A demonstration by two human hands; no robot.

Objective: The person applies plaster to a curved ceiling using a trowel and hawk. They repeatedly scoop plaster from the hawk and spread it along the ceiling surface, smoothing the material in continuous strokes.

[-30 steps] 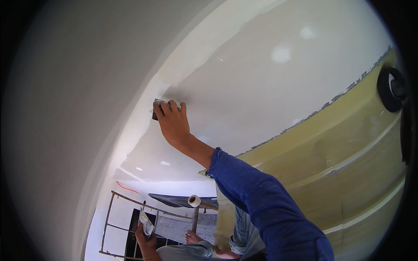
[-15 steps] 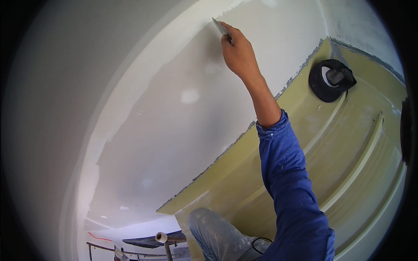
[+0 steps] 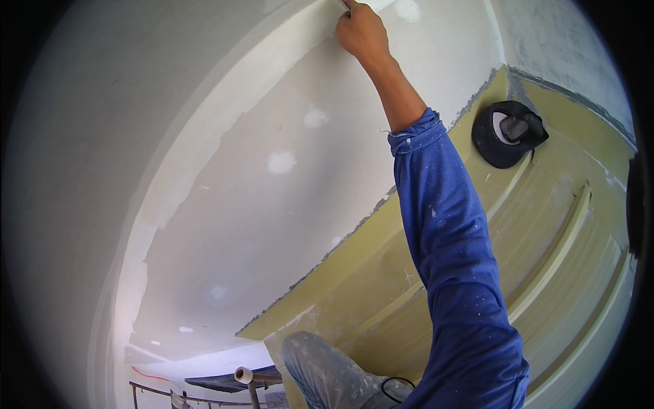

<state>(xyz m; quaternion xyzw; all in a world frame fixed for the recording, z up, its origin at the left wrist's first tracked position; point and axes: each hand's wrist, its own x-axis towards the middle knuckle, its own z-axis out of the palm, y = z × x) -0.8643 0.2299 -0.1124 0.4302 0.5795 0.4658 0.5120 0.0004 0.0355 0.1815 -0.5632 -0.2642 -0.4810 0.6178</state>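
My right hand (image 3: 362,31) is raised far out at the top of the view, its fingers closed round a putty knife (image 3: 345,5). Only a sliver of the knife shows, because the top edge of the picture cuts it off. The hand is at a white filler band (image 3: 194,146) that runs along the edge of the grey wall board (image 3: 272,211). Whether the blade touches the band cannot be made out. White filler patches (image 3: 281,162) dot the board. My right arm wears a blue sleeve (image 3: 449,225) flecked with white. My left hand is out of view.
A yellow-green ridged surface (image 3: 381,273) borders the board along a rough grey seam. On it lies a black cap (image 3: 496,146). My knee in stained jeans (image 3: 320,361) is at the bottom. Lower left are metal rails and a pale pipe end (image 3: 243,375).
My right hand has moved farther up with the putty knife, reaching the top edge of the picture. More of the blue sleeve now shows. The view has shifted slightly.
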